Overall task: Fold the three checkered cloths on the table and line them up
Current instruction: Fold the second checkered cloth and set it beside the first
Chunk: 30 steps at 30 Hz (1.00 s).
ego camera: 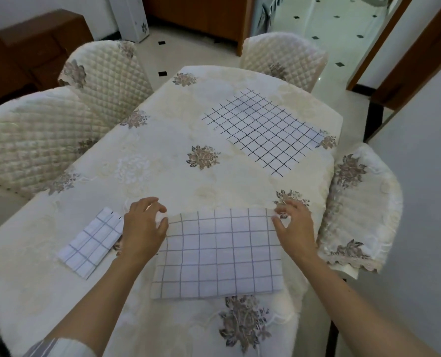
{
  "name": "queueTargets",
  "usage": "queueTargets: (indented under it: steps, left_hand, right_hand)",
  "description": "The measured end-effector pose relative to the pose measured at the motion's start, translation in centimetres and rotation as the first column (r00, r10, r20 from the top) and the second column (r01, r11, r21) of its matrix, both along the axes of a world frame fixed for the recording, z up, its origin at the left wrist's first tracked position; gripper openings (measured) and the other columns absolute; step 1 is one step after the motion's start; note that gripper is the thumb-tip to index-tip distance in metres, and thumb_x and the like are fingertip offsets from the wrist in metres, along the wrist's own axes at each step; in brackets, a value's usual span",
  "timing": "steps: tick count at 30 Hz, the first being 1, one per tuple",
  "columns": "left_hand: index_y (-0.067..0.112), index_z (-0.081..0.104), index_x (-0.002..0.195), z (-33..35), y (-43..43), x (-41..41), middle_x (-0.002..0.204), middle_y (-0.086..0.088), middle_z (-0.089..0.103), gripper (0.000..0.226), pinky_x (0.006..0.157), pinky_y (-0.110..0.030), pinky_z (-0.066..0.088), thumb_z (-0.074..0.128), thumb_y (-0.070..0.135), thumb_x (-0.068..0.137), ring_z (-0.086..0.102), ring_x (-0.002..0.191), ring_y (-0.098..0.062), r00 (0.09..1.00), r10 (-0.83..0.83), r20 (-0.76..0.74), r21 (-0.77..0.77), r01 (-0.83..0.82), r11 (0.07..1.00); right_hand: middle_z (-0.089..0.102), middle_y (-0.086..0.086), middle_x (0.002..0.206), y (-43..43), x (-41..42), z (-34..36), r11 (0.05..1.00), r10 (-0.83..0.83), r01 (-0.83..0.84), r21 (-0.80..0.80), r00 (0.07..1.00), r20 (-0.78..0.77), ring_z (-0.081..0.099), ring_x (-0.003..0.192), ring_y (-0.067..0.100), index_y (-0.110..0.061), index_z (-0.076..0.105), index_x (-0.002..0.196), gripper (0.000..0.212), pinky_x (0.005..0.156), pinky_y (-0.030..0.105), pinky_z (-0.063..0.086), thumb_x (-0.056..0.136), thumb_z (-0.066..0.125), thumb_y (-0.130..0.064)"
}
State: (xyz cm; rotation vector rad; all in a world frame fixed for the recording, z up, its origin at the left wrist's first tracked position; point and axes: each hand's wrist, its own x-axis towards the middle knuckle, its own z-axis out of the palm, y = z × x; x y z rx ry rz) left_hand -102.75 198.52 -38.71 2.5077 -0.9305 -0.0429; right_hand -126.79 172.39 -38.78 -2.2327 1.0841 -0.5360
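**Both hands on the far corners of the middle cloth**

Your left hand (pixel 144 225) has its fingers curled at the far left corner of the middle cloth (pixel 218 253), and the thumb and fingertips seem to pinch that corner. Your right hand (pixel 294 222) does the same at the far right corner, with its fingertips closed on the edge of the fabric. Both forearms reach forward from the near edge of the table (pixel 162 155), one on each side of the cloth.

The middle cloth lies straight in front of you as a wide rectangle, white with grey lines, its near edge close to the table's near edge. Just to the left of your left hand lies the small folded cloth (pixel 90 243), a narrow packet turned at an angle. It sits apart from the middle cloth. The flat cloth (pixel 263 130), white with dark lines, lies spread open at the far right of the table, well apart from the other two.

A cream flowered tablecloth covers the table. Chairs with quilted covers (pixel 106 73) stand around it.
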Motion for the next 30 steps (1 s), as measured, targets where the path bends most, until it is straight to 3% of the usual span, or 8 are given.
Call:
queueTargets:
  steps: [8,15,19,23,30]
  left_hand:
    - [0.017,0.065,0.099,-2.3,0.1,-1.8,0.125,-0.008,0.061,0.028,0.085,-0.047,0.046,0.079,0.016,0.075,0.055,0.109,-0.033,0.998,-0.047,-0.031,0.051,0.049,0.998]
    - [0.019,0.065,0.1,-5.4,0.6,-6.1,0.124,-0.007,0.06,0.03,0.086,-0.046,0.046,0.079,0.021,0.074,0.054,0.113,-0.032,0.984,-0.138,-0.109,0.116,0.151,0.982]
    - [0.02,0.062,0.113,-6.7,0.9,-9.4,0.128,-0.006,0.057,0.048,0.088,-0.047,0.046,0.081,0.035,0.072,0.052,0.119,-0.031,0.98,-0.153,-0.129,0.196,0.177,0.965]
    - [0.022,0.045,0.134,-7.9,1.3,-12.6,0.144,-0.005,0.043,0.074,0.101,-0.047,0.041,0.072,0.052,0.072,0.04,0.132,-0.029,0.979,-0.157,-0.132,0.239,0.185,0.953]
    - [0.021,0.036,0.145,-9.2,2.6,-13.9,0.154,-0.01,0.033,0.091,0.11,-0.049,0.034,0.071,0.06,0.07,0.032,0.141,-0.033,0.982,-0.15,-0.117,0.309,0.18,0.934]
  right_hand:
    - [0.047,0.009,0.139,1.4,-0.3,-2.6,0.998,0.045,-0.043,0.036,0.996,-0.074,0.038,0.132,0.025,-0.018,0.061,0.114,0.031,0.106,0.035,0.031,0.085,0.071,-0.019]
    - [0.038,0.011,0.149,6.7,-1.2,-6.1,0.968,0.25,-0.246,0.048,0.93,-0.27,0.031,0.139,0.031,-0.022,0.057,0.129,0.049,0.107,0.047,0.032,0.085,0.071,-0.036]
    - [0.026,0.013,0.157,10.4,-1.6,-8.2,0.926,0.363,-0.376,0.04,0.852,-0.378,0.022,0.145,0.033,-0.021,0.047,0.14,0.064,0.115,0.048,0.027,0.084,0.067,-0.047]
    - [0.015,0.012,0.16,13.0,-1.8,-9.5,0.909,0.4,-0.414,0.054,0.826,-0.398,0.01,0.149,0.03,-0.021,0.036,0.147,0.075,0.117,0.039,0.011,0.084,0.066,-0.049]
    - [0.011,0.013,0.161,13.0,-3.1,-10.2,0.925,0.357,-0.378,0.037,0.83,-0.429,0.007,0.149,0.031,-0.021,0.037,0.147,0.069,0.117,0.042,0.012,0.087,0.065,-0.042]
